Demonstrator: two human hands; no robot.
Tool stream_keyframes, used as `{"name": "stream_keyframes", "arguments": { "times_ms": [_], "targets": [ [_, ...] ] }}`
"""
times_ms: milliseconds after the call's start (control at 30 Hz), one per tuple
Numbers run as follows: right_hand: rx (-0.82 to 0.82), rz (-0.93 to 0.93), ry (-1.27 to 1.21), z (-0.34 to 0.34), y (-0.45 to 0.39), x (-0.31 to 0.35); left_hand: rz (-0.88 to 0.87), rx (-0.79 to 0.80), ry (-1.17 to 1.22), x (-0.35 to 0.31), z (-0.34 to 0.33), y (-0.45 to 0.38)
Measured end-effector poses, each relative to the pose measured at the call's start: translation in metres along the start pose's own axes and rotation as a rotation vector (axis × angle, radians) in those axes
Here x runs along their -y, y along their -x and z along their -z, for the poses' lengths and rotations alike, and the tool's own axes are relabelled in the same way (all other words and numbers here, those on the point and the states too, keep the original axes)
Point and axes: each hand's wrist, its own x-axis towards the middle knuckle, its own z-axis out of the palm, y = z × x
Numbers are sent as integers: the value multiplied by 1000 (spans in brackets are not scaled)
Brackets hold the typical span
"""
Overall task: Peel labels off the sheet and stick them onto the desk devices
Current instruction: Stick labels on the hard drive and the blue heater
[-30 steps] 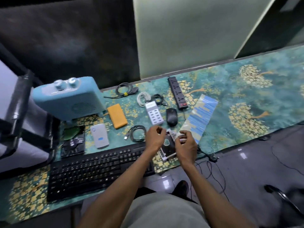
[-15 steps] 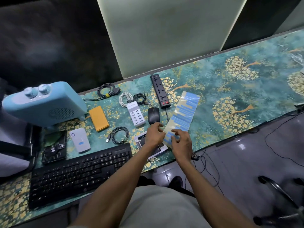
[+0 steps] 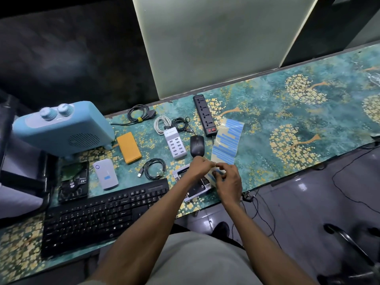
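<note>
Head view, and we're looking down on a tabletop [image 3: 267, 112] dressed in a teal cloth with golden trees. Both hands meet at the near end of the label sheet [image 3: 228, 140], a long strip with rows of blue labels that runs away from us between the black mouse [image 3: 197, 145] and the open cloth. Our left hand [image 3: 200, 167] curls its fingers on the sheet's near edge; our right hand [image 3: 228, 179] pinches at a blue label there with thumb and fingertips. Whether that label is already free of the backing, we cannot tell. Under the hands lies a flat silver-framed device [image 3: 192, 190], partly hidden.

Across the tabletop we see a white multi-port charger [image 3: 175, 144], a black power strip [image 3: 204, 115] touching the sheet's far corner, an orange power bank [image 3: 129, 147], and a white power bank [image 3: 105, 176] carrying a small blue label. A black keyboard [image 3: 98, 217] sits nearest us on the left, a bare hard drive [image 3: 74, 184] beside it, a blue heater [image 3: 61, 128] behind. No containers are on show.
</note>
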Motion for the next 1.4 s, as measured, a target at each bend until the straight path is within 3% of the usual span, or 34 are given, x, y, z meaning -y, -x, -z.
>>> {"name": "stream_keyframes", "arguments": {
  "times_ms": [267, 467, 700, 800, 967, 1167, 1400],
  "targets": [
    [-61, 51, -1, 8, -3, -8, 118, -13, 38, -7, -7, -5],
    [-94, 75, -84, 24, -12, -11, 118, -2, 96, -13, -14, -10],
    [-142, 54, -140, 44, -29, -16, -2, 2, 235, -24, -37, -12],
    [-123, 38, -179, 51, -36, -15, 55, -13, 319, -26, -50, -9],
    [-35, 25, -252, 45, -44, -21, 140, -85, 375, -15, -45, -7],
    [180, 88, -289, 11, -35, -1, 146, -317, 410, 2, 3, 17],
    [485, 193, -340, -51, 5, 58, 272, -605, 498, 57, 67, 70]
  ]
}}
